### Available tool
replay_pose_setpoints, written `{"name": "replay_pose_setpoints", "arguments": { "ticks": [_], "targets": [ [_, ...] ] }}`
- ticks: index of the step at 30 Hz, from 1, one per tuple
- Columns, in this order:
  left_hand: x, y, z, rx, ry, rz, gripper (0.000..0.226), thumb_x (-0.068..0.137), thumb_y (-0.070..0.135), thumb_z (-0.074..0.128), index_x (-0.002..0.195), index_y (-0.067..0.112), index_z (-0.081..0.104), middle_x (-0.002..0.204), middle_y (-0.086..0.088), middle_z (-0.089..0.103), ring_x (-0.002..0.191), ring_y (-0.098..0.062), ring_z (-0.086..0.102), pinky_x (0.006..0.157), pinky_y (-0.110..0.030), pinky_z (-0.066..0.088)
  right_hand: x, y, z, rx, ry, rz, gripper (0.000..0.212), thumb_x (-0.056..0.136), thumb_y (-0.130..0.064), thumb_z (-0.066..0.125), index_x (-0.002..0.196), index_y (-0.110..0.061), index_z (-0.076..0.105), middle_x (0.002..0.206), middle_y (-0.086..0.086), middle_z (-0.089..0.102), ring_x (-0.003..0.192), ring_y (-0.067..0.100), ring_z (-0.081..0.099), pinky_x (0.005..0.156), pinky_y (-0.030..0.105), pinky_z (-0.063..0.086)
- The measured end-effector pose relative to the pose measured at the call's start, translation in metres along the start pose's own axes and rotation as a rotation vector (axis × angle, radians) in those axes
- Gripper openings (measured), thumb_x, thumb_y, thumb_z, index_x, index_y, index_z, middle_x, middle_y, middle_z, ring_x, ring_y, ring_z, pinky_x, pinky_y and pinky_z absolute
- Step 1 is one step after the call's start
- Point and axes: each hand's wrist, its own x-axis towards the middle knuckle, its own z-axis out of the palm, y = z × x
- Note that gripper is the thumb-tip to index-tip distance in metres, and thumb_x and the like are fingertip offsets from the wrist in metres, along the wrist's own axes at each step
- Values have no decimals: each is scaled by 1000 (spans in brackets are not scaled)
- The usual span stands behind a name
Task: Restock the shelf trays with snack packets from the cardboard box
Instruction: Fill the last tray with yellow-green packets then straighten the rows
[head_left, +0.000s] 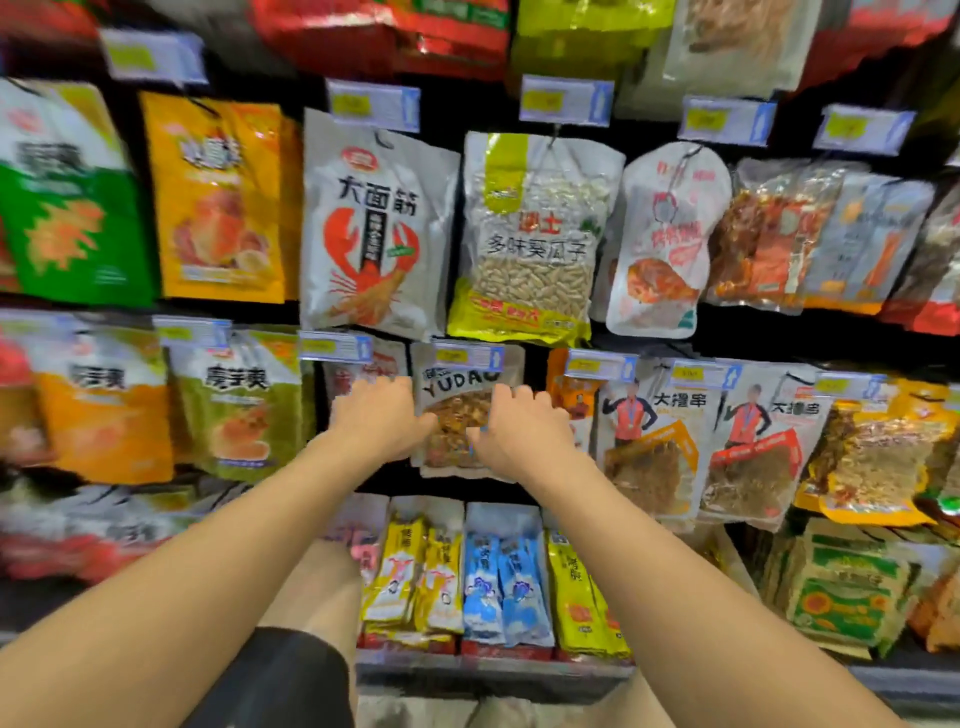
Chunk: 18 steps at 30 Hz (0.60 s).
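Note:
A clear YUDAO snack packet (460, 410) with brown contents hangs on the middle row of the display, under a blue price tag (467, 357). My left hand (382, 415) grips its left edge with the fingers curled behind it. My right hand (519, 426) holds its right edge the same way. Both arms reach forward from the bottom of the head view. The cardboard box is not in view.
Hanging packets fill the rows: a white lobster bag (371, 228), a sunflower-seed bag (530, 239), orange and green bags at the left. Below, a shelf tray (493, 660) holds yellow and blue packets (501, 582). My bent knee (317, 597) is under my arms.

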Motion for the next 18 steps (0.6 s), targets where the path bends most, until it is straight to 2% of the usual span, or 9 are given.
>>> {"name": "replay_pose_setpoints", "arguments": {
  "ticks": [6,12,18],
  "targets": [
    [-17,-83,-22,1,38,-147,54,90,57,50,128,18,51,125,-7,60,118,-33,53,94,-45,49,11,-84,5,-15,-25,-153,64,100,-54,47,146,-12,35,149,16,39,137,39,35,107,53,35],
    [-43,-164,-34,6,57,-309,55,92,57,49,134,20,50,131,-6,57,123,-33,49,92,-46,44,15,-172,19,-48,-40,-323,64,100,-53,46,147,-12,34,149,15,40,136,39,37,106,53,37],
    [-74,-250,-41,3,53,-464,62,93,57,49,142,20,44,140,-10,51,130,-36,42,100,-51,41,15,-267,42,-55,-61,-462,62,102,-49,43,149,-11,32,150,15,39,137,39,36,107,54,36]
  ]
}}
